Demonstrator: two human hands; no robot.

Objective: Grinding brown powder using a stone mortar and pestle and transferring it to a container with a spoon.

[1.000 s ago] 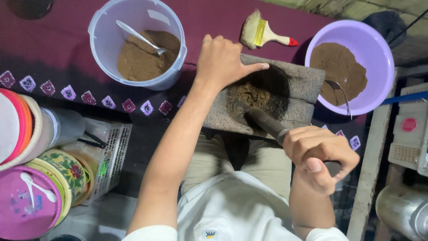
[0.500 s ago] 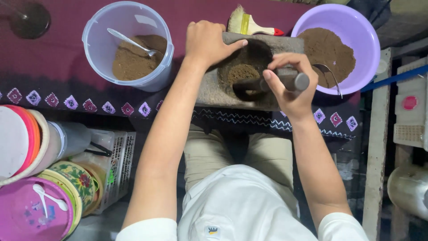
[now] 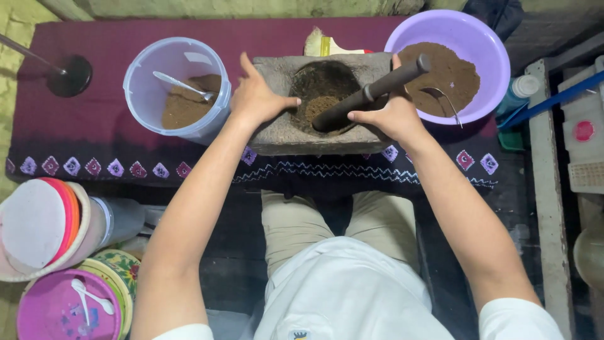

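Observation:
A grey stone mortar (image 3: 277, 135) sits on a maroon cloth (image 3: 113, 56), with brown powder (image 3: 318, 107) in its hollow. My left hand (image 3: 258, 97) rests flat on the mortar's left rim, fingers spread. My right hand (image 3: 393, 116) grips a dark pestle (image 3: 368, 94) that slants down into the powder, its top end pointing up to the right.
A clear tub (image 3: 179, 91) with brown powder and a spoon stands left of the mortar. A purple bowl (image 3: 484, 50) of brown powder with a spoon stands at right. A brush (image 3: 324, 45) lies behind the mortar. Stacked plates (image 3: 38, 226) and a purple lid (image 3: 63, 311) sit lower left.
The view has shifted so the mortar sits lower in frame. My right hand has swung the pestle from pointing toward me to slanting up to the right. The left hand stays on the rim.

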